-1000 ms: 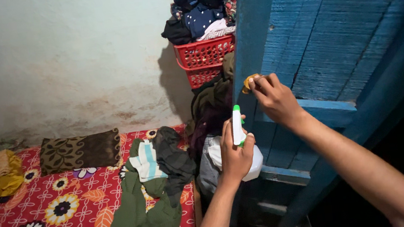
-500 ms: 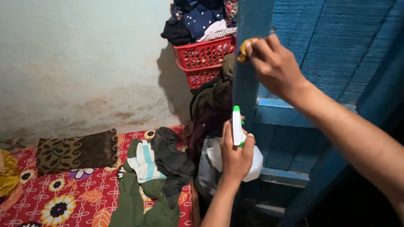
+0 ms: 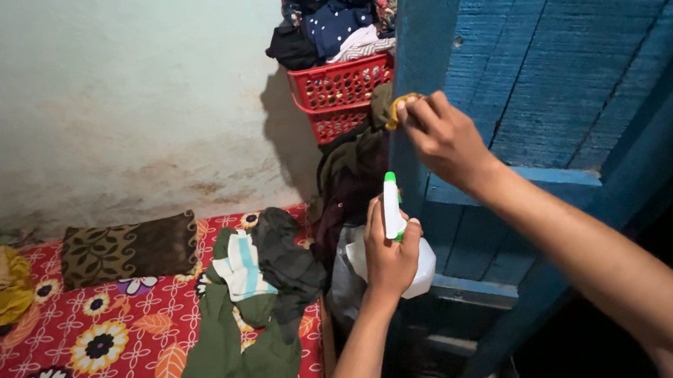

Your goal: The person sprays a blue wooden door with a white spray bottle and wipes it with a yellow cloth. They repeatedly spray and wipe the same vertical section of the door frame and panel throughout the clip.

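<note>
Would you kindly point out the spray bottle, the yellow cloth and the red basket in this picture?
spray bottle (image 3: 393, 208): head view, on its white neck below the green tip.
yellow cloth (image 3: 396, 108): head view, on the bunched part showing beyond the fingers.
red basket (image 3: 336, 86): head view, on its front mesh wall.

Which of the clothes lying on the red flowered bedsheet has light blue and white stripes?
The small striped garment lying on top of the long green one, beside a dark grey piece. The others are plain-coloured.

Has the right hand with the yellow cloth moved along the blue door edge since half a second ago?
Yes. The right hand and its yellow cloth have slid down the blue door edge, now lower against the red basket.
</note>
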